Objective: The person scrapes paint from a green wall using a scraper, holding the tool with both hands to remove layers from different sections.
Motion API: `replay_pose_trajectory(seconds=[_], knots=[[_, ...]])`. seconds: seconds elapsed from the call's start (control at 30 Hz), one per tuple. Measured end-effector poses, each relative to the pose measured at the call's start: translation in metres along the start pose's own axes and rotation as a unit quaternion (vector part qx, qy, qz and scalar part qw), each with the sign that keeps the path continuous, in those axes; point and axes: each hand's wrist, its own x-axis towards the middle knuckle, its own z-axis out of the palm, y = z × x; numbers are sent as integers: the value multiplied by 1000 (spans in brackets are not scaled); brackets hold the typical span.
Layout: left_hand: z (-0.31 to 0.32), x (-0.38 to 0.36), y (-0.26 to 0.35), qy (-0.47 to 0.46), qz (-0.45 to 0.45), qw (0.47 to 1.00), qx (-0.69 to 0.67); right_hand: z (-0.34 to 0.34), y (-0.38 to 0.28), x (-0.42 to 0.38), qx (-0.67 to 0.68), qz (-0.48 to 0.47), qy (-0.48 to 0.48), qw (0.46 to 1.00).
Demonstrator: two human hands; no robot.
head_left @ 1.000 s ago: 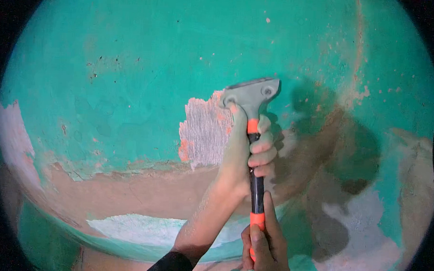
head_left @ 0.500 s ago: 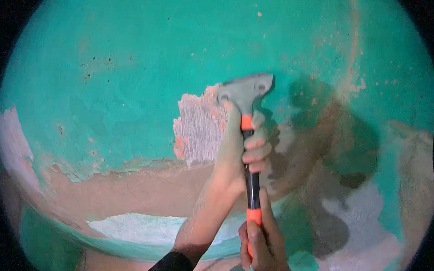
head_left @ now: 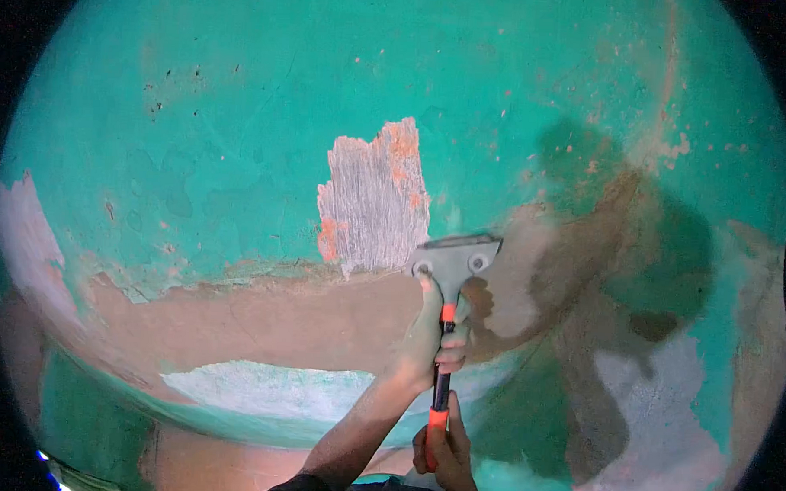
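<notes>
Mid-scraping: left hand [head_left: 426, 342] high and right hand [head_left: 445, 451] low, fingers of both wrapped round the paint scraper [head_left: 451, 273], its blade apparently on the wall [head_left: 242, 110] at four o'clock of the bare patch [head_left: 376, 197], so another pressed stroke seems next.

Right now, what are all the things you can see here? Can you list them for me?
Wall: one, teal-green paint, fills the whole view.
Scraped patch: one, grey-white with orange edges, middle of the wall, just above and left of the scraper head.
Bare band: one, brownish-pink, runs across the wall below the patch.
White patch: one, whitish, low on the wall under the band.
Shadow: one, dark, on the wall to the right.
Scraper: one, grey head, black handle with orange grips, head against the wall at the patch's lower right.
Left hand: one, dusty, gripping the handle just under the head.
Right hand: one, gripping the handle's lower end.
</notes>
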Motion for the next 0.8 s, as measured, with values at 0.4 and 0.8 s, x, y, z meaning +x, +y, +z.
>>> replay_pose_trajectory(seconds=[0.4, 0.8], knots=[[0, 4, -13, -12, 4, 1000, -20, -10, 16, -6, -99, -46, 25, 994], [7, 11, -17, 11, 35, 999, -3, -19, 21, 1, -45, -32, 33, 998]])
